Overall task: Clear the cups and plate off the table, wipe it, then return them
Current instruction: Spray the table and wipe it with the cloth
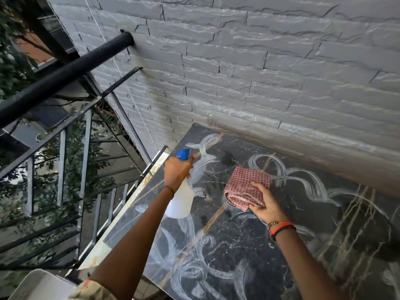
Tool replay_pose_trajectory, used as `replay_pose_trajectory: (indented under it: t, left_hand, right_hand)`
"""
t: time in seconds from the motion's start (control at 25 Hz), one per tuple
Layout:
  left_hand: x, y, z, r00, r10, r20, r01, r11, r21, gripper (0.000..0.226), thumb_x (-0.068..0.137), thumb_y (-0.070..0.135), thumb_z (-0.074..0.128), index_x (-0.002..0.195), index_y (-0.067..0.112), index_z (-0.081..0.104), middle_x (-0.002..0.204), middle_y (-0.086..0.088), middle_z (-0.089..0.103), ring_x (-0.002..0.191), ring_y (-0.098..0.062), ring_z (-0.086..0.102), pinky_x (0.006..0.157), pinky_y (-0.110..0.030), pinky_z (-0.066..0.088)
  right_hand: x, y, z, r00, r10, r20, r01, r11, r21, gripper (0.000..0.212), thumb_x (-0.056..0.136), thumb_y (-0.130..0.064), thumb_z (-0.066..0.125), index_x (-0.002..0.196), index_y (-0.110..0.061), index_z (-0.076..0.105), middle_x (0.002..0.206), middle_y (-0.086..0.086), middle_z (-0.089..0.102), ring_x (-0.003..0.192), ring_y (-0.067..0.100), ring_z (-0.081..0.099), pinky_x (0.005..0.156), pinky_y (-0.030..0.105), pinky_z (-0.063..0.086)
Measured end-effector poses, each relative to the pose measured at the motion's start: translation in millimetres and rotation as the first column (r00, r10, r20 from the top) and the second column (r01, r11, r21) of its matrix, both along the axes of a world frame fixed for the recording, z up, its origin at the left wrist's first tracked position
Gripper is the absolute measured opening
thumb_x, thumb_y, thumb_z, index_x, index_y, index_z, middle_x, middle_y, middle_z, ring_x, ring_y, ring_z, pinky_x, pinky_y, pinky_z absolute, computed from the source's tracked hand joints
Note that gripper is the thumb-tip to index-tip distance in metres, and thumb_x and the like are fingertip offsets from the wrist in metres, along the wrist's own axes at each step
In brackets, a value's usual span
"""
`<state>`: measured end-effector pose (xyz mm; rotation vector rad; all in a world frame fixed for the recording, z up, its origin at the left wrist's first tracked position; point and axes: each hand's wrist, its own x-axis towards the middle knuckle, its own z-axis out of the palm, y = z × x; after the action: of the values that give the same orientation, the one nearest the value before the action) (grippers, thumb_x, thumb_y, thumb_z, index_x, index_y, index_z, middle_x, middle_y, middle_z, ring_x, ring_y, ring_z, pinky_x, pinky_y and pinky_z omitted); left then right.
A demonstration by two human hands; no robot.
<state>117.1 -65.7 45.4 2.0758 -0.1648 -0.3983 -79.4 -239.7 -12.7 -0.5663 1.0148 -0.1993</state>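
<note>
Your left arm (129,234) is holding the spray bottle (183,201) out, left hand (176,169) curling round it, while your right hand (265,204) is clutching the cloth (246,185) just right, nearer the streaks (303,180).

The bench (238,245) is black like marble, with thin white veins, some straight tan lines and pale whitish swirls smeared on it. Over the bench, the cloth (246,187) has a small check of red and white. At the left edge of the bench, the spray bottle (184,200) is milky white with a blue spray head (183,154). Behind the bench the wall (259,61) is grey, in a pattern of long stone bricks. Left of the bench the railing (60,76) is black, with green leaves (13,61) beyond it. Over the bench, the wristband (283,225) is orange-red.
</note>
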Motion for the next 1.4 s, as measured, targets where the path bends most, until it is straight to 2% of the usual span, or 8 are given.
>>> replay_pose_trajectory:
  t: [0.32,0.52,0.88,0.92,1.0,1.08,1.2,1.4]
  left_hand:
    - [3,34,-4,0.996,0.085,-0.016,-0.085,0.996,0.012,0.039,0.087,0.038,0.067,0.065,0.006,0.064,0.055,-0.006,0.065,0.04,-0.011,0.056,0.048,-0.02,0.047]
    - [18,44,-13,0.998,0.017,-0.059,-0.019,0.999,-0.032,0.031,0.088,0.035,0.068,0.072,0.009,0.067,0.067,-0.003,0.072,0.036,-0.005,0.055,0.047,-0.017,0.049]
    - [74,34,-40,0.992,-0.103,-0.071,0.1,0.994,-0.044,0.032,0.091,0.034,0.064,0.07,0.01,0.06,0.07,-0.01,0.068,0.036,-0.008,0.051,0.052,-0.019,0.046]
    - [79,32,-42,0.99,-0.111,-0.081,0.108,0.993,-0.047,0.031,0.091,0.034,0.065,0.075,0.007,0.059,0.07,-0.009,0.067,0.036,-0.007,0.051,0.051,-0.017,0.046]
    - [87,28,-47,0.988,-0.111,-0.105,0.104,0.992,-0.072,0.033,0.09,0.033,0.065,0.082,0.002,0.06,0.069,-0.008,0.065,0.033,-0.005,0.049,0.045,-0.011,0.042]
    - [93,26,-51,0.988,-0.106,-0.112,0.099,0.993,-0.062,0.035,0.09,0.034,0.065,0.083,0.0,0.061,0.067,-0.013,0.064,0.032,-0.005,0.048,0.044,-0.011,0.041]
    - [101,23,-57,0.987,-0.107,-0.121,0.102,0.994,-0.051,0.034,0.09,0.035,0.066,0.084,0.002,0.062,0.072,-0.022,0.067,0.038,-0.01,0.05,0.053,-0.02,0.045]
    - [114,27,-67,0.986,-0.129,-0.103,0.126,0.991,-0.035,0.036,0.091,0.037,0.065,0.078,0.003,0.061,0.07,-0.024,0.068,0.038,-0.006,0.049,0.057,-0.021,0.047]
  right_hand:
    - [-4,15,-22,0.992,0.122,-0.011,-0.123,0.987,-0.108,0.017,0.09,-0.015,0.059,0.107,-0.019,0.061,0.125,0.008,0.059,0.116,0.025,0.054,0.109,0.047,0.037]
    - [18,23,-29,0.99,0.132,-0.058,-0.136,0.988,-0.078,0.008,0.084,-0.023,0.067,0.091,-0.019,0.067,0.086,0.006,0.073,0.091,0.019,0.061,0.09,0.044,0.049]
    - [127,-21,-25,0.964,0.252,-0.089,-0.267,0.913,-0.308,0.036,0.076,-0.015,0.075,0.109,-0.005,0.063,0.096,0.009,0.072,0.085,0.022,0.07,0.074,0.031,0.056]
    - [137,-27,-27,0.947,0.25,-0.2,-0.315,0.833,-0.454,0.046,0.076,-0.013,0.076,0.118,-0.001,0.059,0.102,0.012,0.071,0.088,0.023,0.07,0.071,0.029,0.056]
    - [155,-35,-38,0.787,0.039,-0.616,-0.577,0.398,-0.713,0.062,0.08,-0.013,0.072,0.135,-0.003,0.046,0.123,0.017,0.06,0.11,0.031,0.059,0.088,0.036,0.051]
    - [166,-24,-51,0.648,-0.027,-0.761,-0.758,0.066,-0.649,0.065,0.09,-0.03,0.062,0.145,-0.009,0.034,0.145,0.022,0.039,0.134,0.036,0.036,0.108,0.045,0.033]
    - [174,-5,-88,0.417,0.095,-0.904,-0.903,-0.077,-0.424,0.081,0.093,-0.064,0.033,0.153,-0.017,0.006,0.159,0.018,-0.008,0.147,0.035,-0.004,0.117,0.052,0.004]
    - [237,-13,-89,0.365,0.116,-0.924,-0.915,-0.137,-0.378,0.09,0.083,-0.079,0.025,0.152,-0.03,-0.006,0.156,0.019,-0.022,0.144,0.039,-0.016,0.114,0.055,-0.01]
